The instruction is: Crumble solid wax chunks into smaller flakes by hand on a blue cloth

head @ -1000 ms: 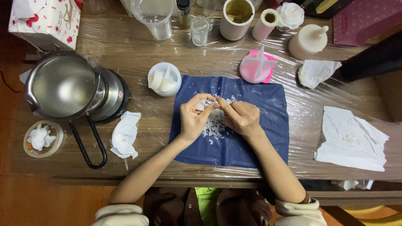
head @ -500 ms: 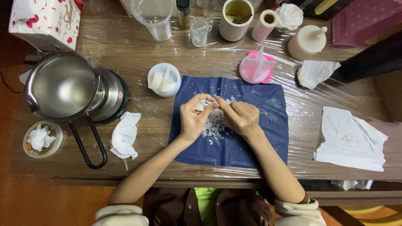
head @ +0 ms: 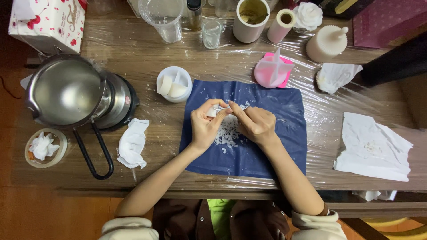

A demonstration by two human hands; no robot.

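Note:
My left hand pinches a small white wax piece over the dark blue cloth. My right hand is closed around a thin tool whose tip meets that piece; a sliver of metal shows past the knuckles. A heap of white wax shavings lies on the cloth under both hands. The tool's working end is hidden by my fingers.
A steel pot on a burner with a black handle stands at left. A white round dish with wax chunks, a pink mould, cups, a cream candle and crumpled tissues surround the cloth. White paper lies right.
Almost nothing differs. The fingers shift very slightly against the wax piece, and both hands stay in the same spot over the shavings.

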